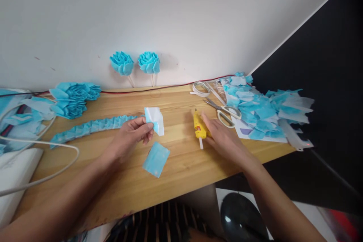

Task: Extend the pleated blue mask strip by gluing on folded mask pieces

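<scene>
Near the middle of the wooden table, my left hand pinches a small blue-and-white sheet, with its pale side partly showing. My right hand is around a yellow hot glue gun, whose nozzle points away from me. A white glue stick pokes out of the gun's rear end. Below my left hand lies a loose blue square. Behind that hand a pleated blue strip runs along the table to the left.
Two blue flowers on sticks, one beside another, lean against the wall. More blue flowers lie at left, near a white cable. Scissors, a tape roll and a heap of blue pieces occupy the right.
</scene>
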Available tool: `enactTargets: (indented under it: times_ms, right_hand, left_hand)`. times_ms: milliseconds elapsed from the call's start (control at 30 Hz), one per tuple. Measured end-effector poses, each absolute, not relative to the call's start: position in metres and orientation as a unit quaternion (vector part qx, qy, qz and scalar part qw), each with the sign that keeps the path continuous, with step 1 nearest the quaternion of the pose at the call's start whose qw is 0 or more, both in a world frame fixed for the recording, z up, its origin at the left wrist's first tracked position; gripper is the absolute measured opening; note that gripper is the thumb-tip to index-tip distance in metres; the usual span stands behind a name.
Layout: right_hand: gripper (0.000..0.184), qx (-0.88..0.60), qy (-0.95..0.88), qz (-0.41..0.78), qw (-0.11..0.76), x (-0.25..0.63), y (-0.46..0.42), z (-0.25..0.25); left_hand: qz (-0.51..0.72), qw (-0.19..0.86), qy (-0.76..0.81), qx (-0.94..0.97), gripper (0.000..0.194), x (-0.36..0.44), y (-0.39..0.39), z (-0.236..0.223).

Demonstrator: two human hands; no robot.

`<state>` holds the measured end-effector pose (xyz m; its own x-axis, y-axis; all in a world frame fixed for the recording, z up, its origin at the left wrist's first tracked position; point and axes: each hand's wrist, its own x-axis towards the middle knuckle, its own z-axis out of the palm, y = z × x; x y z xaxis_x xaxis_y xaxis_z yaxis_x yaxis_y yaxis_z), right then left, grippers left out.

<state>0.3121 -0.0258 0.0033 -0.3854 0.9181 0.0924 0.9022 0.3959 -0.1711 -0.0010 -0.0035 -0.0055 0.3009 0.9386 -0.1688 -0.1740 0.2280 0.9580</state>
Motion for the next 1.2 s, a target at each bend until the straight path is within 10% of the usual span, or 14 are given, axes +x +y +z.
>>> enactTargets:
  times_ms: [733,1200]
  right_hand:
    - [0.025,-0.387,-0.706,0.507,0.308,0.201,0.032,0.03]
    - [0.059,-0.364,-0.702,0.504,0.346,0.195,0.014,0.009]
  left_hand:
    - [0.341,0.547,0.449,0.618,0.024,0.004,-0.007,0.005]
    - [0.4,0.523,0.484,0.576,0.027,0.004,-0.006,0.003]
